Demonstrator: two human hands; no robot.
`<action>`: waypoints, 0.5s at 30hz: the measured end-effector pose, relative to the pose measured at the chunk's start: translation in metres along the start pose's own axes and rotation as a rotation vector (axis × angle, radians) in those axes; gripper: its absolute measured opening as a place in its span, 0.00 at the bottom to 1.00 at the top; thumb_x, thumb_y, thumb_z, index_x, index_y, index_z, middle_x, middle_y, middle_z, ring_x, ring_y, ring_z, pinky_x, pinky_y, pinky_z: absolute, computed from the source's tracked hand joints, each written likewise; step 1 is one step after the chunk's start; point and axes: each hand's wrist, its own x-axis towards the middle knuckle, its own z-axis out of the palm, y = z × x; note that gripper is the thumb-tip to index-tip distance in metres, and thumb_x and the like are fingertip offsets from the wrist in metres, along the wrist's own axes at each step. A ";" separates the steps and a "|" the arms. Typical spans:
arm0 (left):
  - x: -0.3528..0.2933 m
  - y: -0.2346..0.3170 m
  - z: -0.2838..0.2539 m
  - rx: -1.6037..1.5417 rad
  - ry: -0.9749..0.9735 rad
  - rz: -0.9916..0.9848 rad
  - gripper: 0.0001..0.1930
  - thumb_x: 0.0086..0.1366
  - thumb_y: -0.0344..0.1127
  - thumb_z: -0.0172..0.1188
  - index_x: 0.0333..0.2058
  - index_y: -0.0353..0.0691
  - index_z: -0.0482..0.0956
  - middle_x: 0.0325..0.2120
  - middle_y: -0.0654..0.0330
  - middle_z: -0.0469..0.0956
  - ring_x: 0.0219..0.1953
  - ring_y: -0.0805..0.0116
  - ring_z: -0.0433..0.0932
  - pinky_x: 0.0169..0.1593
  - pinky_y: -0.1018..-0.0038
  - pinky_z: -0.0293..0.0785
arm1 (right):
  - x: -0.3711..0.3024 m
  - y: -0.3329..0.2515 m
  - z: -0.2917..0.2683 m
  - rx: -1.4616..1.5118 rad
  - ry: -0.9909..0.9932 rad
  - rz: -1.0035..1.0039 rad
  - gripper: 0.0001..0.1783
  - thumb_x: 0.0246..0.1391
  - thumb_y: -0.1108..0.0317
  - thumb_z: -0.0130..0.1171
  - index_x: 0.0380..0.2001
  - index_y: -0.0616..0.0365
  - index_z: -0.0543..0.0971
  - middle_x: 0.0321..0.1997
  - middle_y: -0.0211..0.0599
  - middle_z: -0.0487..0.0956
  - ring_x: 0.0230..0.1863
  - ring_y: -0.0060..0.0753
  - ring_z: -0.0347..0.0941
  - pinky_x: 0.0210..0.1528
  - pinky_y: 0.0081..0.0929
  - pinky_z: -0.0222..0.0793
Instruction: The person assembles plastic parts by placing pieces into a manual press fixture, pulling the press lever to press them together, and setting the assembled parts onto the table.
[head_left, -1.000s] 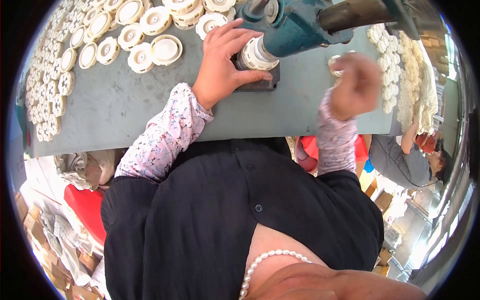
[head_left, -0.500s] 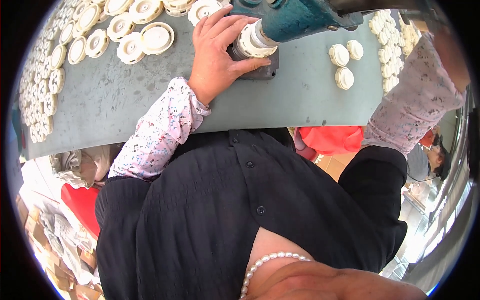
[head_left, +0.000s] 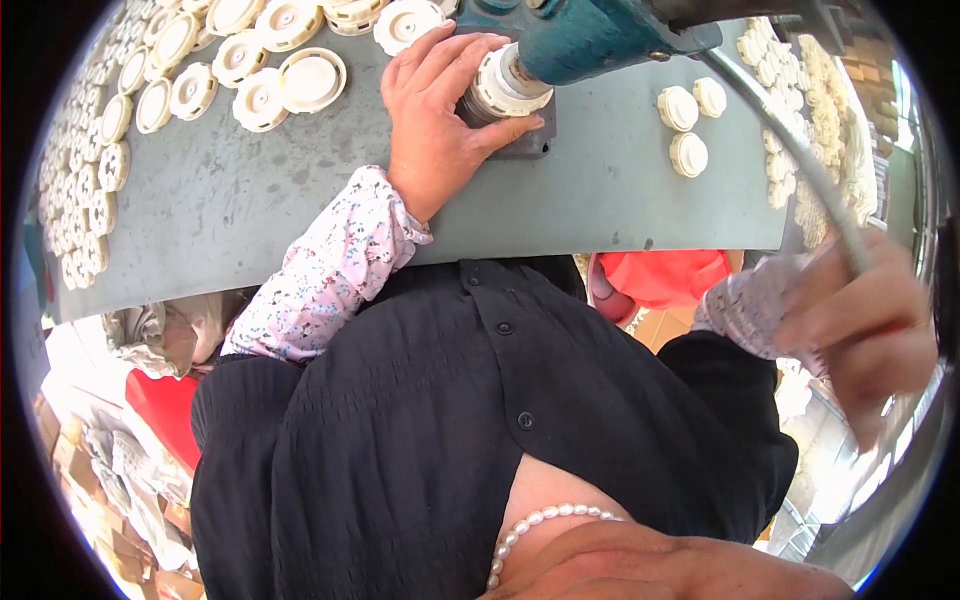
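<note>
My left hand (head_left: 430,120) curls around the side of a cream round plastic part (head_left: 512,98), its thumb in front and its fingers behind. The part sits on a dark block (head_left: 535,143), directly under the ram of a teal hand press (head_left: 600,42). Out to the right, my right hand (head_left: 860,320) is closed around the lower end of the press's grey metal lever (head_left: 800,150); motion smears it. The lever slants down from the press head past the table's right edge.
Many cream discs (head_left: 312,80) cover the table's (head_left: 250,220) far left and back. Three small capped pieces (head_left: 688,154) stand right of the press. Further right lie rows of similar pieces (head_left: 772,70). A red cloth (head_left: 665,278) shows below the table's front edge.
My right hand has swung down and toward me, bringing the lever into view. My left hand stays around the part, with hardly any shift.
</note>
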 end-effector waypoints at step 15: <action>0.031 -0.015 -0.012 -0.041 -0.052 0.102 0.36 0.37 0.50 0.84 0.48 0.43 0.87 0.53 0.64 0.81 0.69 0.48 0.66 0.71 0.50 0.55 | -0.047 0.116 0.166 -1.529 0.295 -0.038 0.16 0.47 0.67 0.74 0.17 0.55 0.75 0.22 0.35 0.73 0.20 0.37 0.71 0.21 0.34 0.68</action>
